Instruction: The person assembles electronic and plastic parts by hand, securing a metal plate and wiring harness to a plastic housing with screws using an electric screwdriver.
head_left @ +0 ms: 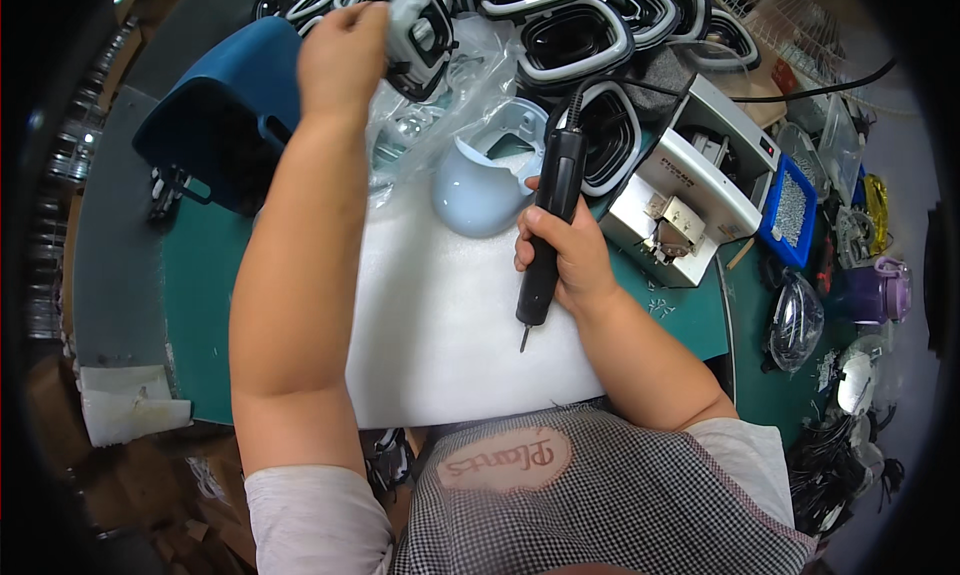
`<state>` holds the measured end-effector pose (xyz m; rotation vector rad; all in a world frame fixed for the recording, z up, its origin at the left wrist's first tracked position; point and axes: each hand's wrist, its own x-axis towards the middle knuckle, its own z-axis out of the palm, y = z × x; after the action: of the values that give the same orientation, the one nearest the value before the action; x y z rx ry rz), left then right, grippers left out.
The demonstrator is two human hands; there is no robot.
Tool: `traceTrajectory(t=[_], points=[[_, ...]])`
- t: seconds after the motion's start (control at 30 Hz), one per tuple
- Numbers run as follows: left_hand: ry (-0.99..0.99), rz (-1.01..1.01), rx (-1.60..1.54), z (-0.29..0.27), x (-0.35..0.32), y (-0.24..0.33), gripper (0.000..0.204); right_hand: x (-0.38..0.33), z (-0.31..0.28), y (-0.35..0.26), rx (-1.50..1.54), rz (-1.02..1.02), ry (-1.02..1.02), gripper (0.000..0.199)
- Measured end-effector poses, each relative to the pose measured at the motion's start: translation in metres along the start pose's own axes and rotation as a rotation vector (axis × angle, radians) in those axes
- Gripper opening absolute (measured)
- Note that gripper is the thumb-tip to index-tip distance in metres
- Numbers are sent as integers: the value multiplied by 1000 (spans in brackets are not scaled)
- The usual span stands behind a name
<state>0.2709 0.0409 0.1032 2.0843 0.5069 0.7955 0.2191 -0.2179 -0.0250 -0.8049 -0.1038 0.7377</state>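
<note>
My right hand [578, 250] is wrapped round a black electric screwdriver [548, 245], whose bit points down over a white foam sheet [440, 345]. A glossy light blue plastic shell [475, 197] lies just left of the screwdriver, at the foam's far end. My left hand [342, 60] reaches to the far side of the table with its fingers closed. Its fingertips are at a black ring-shaped part with a pale grey piece [408, 25] in it. What the fingers hold, if anything, is hidden.
Clear plastic bags [440, 125] lie behind the shell. Several black-and-grey frames [572, 40] are piled at the back. On the left stands a dark blue bin [225, 85]. A screw feeder [700, 190] and a blue tray of screws [790, 215] stand to the right.
</note>
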Motion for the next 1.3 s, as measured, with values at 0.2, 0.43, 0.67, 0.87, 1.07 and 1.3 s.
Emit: traceTrajectory(t=[0.2, 0.43, 0.67, 0.87, 1.07, 1.3], points=[[-71, -207, -803, -78, -109, 10, 40, 0, -4, 0, 41, -20, 16, 45], [66, -666, -874, -85, -267, -30, 41, 5, -6, 1, 11, -65, 21, 46], [-48, -629, -392, -94, -328, -48, 54, 8, -8, 7, -12, -98, -7, 40], [-61, -79, 443, -115, -314, -40, 37, 8, -15, 8, -23, -110, -50, 40], [-313, 152, 659, -86, -286, -11, 43, 11, -18, 9, -18, -119, -58, 41], [-331, 142, 712, -47, -293, -28, 49, 6, -13, 8, -4, -110, -41, 37]])
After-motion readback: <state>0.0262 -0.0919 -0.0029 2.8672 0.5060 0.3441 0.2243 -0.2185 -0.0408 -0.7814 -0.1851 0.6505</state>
